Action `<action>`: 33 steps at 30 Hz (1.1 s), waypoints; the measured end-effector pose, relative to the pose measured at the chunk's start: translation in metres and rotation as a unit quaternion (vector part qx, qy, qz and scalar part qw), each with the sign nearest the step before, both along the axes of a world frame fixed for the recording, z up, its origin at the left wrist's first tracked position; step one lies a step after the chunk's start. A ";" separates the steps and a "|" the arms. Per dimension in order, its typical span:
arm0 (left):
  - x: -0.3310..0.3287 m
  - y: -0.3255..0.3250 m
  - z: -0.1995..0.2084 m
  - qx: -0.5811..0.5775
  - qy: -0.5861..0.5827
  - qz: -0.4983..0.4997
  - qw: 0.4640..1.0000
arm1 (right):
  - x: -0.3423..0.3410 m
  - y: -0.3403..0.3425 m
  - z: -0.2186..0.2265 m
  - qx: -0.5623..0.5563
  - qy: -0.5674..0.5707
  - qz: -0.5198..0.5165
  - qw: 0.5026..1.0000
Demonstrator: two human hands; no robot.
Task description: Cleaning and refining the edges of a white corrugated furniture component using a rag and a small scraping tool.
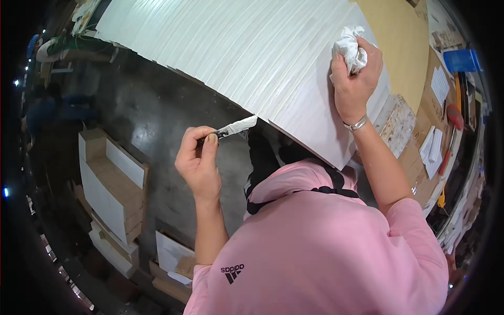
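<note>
1. Left hand [199, 163], mid-frame: fingers pinched round the handle of a knife [237, 126], its blade white-coated.
2. Right hand [359, 79], upper right: gripping a white wad [350, 50] over the nearest panel [310, 113].
3. Overlapping panels [210, 47] fill the top centre.
4. Work seems under way; which panels are finished, I cannot tell.

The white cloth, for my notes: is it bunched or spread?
Bunched: the cloth is crumpled in the right hand, creases covering its visible side.
</note>
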State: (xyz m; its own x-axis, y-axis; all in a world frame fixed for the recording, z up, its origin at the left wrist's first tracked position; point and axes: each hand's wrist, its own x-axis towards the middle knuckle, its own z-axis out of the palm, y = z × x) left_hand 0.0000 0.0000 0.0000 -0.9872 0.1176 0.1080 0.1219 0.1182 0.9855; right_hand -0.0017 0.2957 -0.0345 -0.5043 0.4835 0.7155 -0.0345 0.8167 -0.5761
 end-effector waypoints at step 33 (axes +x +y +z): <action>-0.007 -0.005 0.001 -0.009 0.022 0.039 0.999 | 0.003 -0.001 0.001 -0.017 -0.024 0.000 1.000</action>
